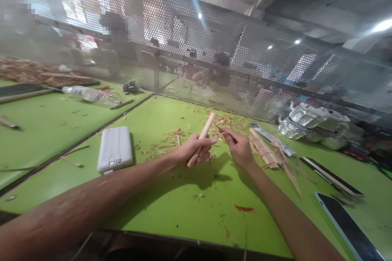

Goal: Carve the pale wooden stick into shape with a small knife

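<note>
Aslant in left fingers point(204, 153); wooden stick point(207, 126)

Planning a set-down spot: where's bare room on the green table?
Mostly bare: between the white box and mesh screen; between the left forearm and right forearm, bar crumbs and scraps. Crowded: shavings left of and beyond the left hand; wood strips right of the right hand.

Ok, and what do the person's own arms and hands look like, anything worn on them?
Both forearms are bare, with no sleeve in view. The left hand and right hand are ungloved, and no watch or bracelet shows at either wrist. Fine details like nails are too small to tell.
</note>
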`<state>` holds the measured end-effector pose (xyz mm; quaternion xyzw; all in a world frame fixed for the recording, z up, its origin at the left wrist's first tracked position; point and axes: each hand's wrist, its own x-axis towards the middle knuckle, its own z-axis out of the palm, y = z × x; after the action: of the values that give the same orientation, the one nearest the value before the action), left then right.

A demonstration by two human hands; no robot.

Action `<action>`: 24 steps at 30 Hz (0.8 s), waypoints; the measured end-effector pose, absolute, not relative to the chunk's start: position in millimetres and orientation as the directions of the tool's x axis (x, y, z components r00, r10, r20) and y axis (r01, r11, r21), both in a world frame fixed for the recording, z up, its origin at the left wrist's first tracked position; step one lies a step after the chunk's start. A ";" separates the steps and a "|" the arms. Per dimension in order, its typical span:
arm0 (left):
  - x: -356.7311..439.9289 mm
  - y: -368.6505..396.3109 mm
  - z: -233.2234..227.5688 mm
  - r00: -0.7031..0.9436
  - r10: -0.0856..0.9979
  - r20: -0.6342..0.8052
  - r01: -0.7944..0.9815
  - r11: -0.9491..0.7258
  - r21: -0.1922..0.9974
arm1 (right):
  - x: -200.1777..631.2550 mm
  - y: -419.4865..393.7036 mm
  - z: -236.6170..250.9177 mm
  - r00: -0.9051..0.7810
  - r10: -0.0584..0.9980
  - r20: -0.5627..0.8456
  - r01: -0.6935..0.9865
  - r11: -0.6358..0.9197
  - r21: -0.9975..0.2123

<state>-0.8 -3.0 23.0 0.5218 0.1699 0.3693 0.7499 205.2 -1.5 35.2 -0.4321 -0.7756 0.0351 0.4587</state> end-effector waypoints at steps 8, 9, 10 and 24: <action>-1.3 -2.8 19.4 0.749 0.659 0.076 -0.383 0.337 0.860 | 194.7 -8.1 31.8 -0.416 0.561 0.716 0.593 0.764 -0.254; -0.8 -4.1 20.2 0.763 0.645 0.051 -0.369 0.369 0.853 | 193.6 -9.3 31.3 -0.428 0.563 0.707 0.600 0.762 -0.244; -0.3 -5.7 21.5 0.776 0.630 0.020 -0.348 0.402 0.847 | 192.6 -10.7 31.1 -0.439 0.568 0.696 0.609 0.758 -0.234; 9.6 -22.5 21.4 0.769 0.631 -0.103 -0.170 0.358 0.918 | 238.1 23.2 28.7 -0.168 0.652 0.739 0.834 0.494 -0.247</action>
<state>9.6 -22.5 21.4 0.5069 0.2272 0.2530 0.7921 238.1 23.2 28.7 -0.4911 -0.7565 -0.1084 0.4181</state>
